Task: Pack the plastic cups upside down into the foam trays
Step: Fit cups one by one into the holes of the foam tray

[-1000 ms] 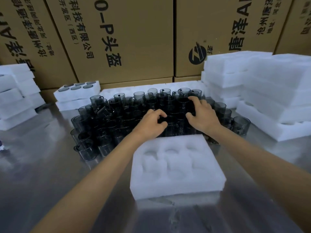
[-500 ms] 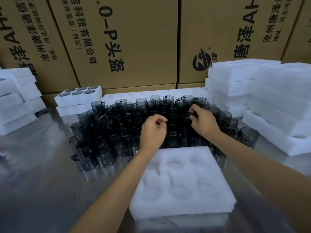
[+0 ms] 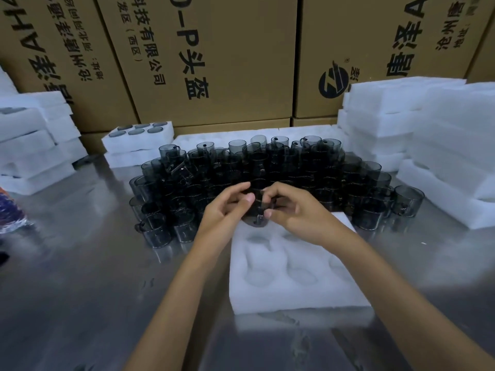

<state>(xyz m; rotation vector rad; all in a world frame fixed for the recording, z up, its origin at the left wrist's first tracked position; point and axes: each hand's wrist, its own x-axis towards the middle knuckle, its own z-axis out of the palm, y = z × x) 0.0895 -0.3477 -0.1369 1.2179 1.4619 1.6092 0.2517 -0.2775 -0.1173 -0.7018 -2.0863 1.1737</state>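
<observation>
A white foam tray [image 3: 294,285] with several round hollows lies on the steel table in front of me; no cup sits in it. Behind it stands a dense pile of smoky grey plastic cups [image 3: 267,167]. My left hand [image 3: 227,210] and my right hand [image 3: 292,207] together grip one grey cup [image 3: 256,210] just above the tray's far edge. Thumbs and fingers of both hands curl round it. The cup's orientation is hard to tell.
Stacks of foam trays stand at the right [image 3: 434,145] and left [image 3: 29,145]. A packed tray with cup bottoms showing [image 3: 139,133] sits at the back left. Brown cardboard boxes [image 3: 214,54] wall off the back. A coloured object [image 3: 10,210] lies at the left edge.
Both hands drew back from the cup pile toward me and came together, now holding a single cup over the tray's far edge. The camera view moved closer.
</observation>
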